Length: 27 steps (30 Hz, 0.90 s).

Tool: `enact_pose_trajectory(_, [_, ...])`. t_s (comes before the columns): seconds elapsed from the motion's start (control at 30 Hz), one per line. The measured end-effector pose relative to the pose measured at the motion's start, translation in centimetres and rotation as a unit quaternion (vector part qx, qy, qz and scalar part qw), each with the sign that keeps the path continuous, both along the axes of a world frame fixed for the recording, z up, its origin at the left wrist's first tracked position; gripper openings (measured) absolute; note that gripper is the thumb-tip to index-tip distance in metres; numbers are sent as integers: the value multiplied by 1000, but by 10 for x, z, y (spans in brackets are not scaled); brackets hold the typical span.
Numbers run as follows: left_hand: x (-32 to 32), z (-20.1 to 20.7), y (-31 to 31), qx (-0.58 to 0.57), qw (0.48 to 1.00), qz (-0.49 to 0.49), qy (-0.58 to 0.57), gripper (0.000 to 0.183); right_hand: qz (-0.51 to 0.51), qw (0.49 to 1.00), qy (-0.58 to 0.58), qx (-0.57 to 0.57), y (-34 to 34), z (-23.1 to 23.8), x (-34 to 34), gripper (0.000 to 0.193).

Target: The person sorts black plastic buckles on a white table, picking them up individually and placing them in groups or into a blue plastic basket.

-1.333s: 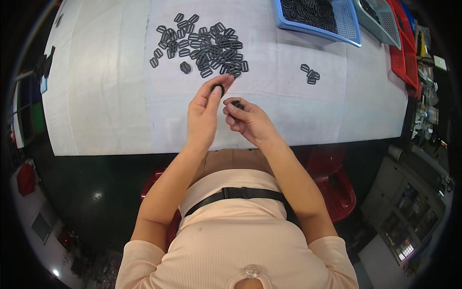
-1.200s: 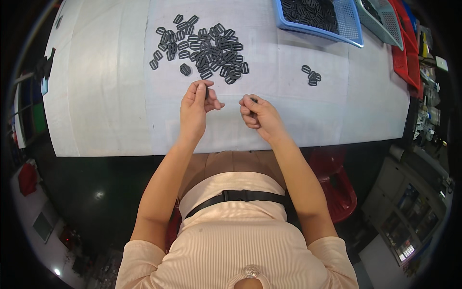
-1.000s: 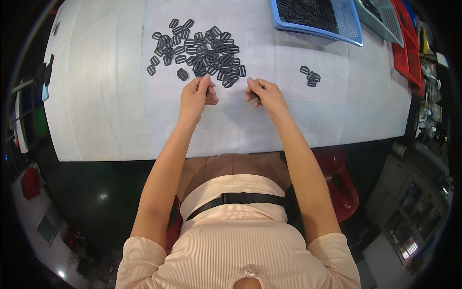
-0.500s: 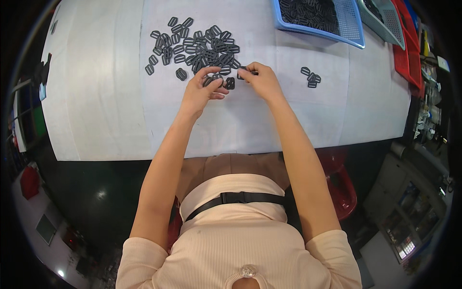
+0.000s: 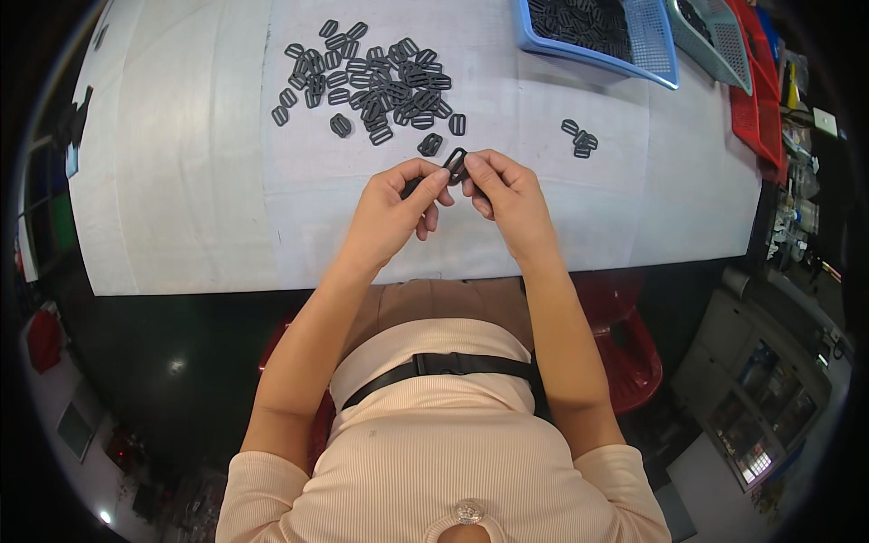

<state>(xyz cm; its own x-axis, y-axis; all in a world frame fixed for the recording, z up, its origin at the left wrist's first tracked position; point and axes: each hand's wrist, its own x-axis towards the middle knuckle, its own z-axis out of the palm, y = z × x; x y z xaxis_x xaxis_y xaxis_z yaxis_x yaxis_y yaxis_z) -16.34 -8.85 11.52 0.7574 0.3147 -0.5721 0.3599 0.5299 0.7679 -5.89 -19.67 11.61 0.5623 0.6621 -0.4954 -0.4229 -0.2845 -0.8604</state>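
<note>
Between my two hands a black plastic strap slider (image 5: 456,165) is held up above the near part of the table. My left hand (image 5: 396,208) pinches its left end with thumb and fingers, and something dark, perhaps more sliders, shows in that hand's curled fingers. The thumb and fingertips of my right hand (image 5: 514,197) grip the right end. Just beyond my fingers lie a small cluster of sliders (image 5: 430,145) and a single slider (image 5: 458,125). Further off spreads a loose pile of black sliders (image 5: 398,90).
A blue plastic basket (image 5: 656,68) full of black sliders stands at the far right, beside a grey-green basket (image 5: 729,59) and red bins (image 5: 759,118). Several sliders (image 5: 582,143) lie apart on the right of the white table (image 5: 190,181). A red chair (image 5: 634,362) is below.
Both hands have drawn back from the pile toward me and come together on one slider. A single slider and a small cluster now lie uncovered where the hands were.
</note>
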Motion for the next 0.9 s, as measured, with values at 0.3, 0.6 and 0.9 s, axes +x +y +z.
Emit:
enact_pose_trajectory(0.3, [-13, 13, -19, 3, 994, -112, -9, 20, -34, 997, 26, -69, -15, -20, 4, 26])
enact_pose_trajectory(0.6, [7, 10, -30, 610, 774, -91, -140, 20, -123, 907, 388, 108, -13, -30, -17, 29])
enact_pose_trajectory(0.9, [48, -58, 18, 651, 759, 4, -28, 27, -248, 887, 306, 243, 10, -16, 111, 35])
